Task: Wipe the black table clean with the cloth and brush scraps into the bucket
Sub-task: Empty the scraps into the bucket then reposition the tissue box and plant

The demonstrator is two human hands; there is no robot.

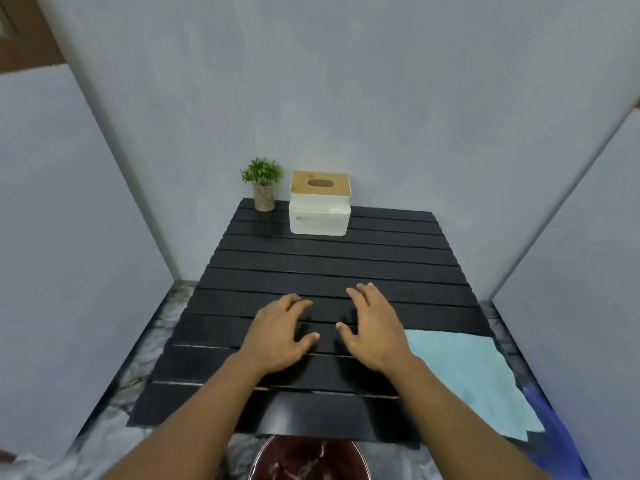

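The black slatted table (332, 265) fills the middle of the head view. My left hand (280, 336) and my right hand (375, 329) hover side by side over its near half, palms down, fingers spread, holding nothing. A light blue cloth (474, 372) lies flat on the table's near right corner, just right of my right wrist and not touched by either hand. The rim of a dark red bucket (308, 459) shows below the table's front edge, between my forearms. I see no scraps on the slats.
A white tissue box with a wooden lid (319, 204) and a small potted plant (263, 183) stand at the table's back left. Grey walls enclose the table on three sides. Something blue (550, 427) lies by the cloth's right edge. The floor is marbled.
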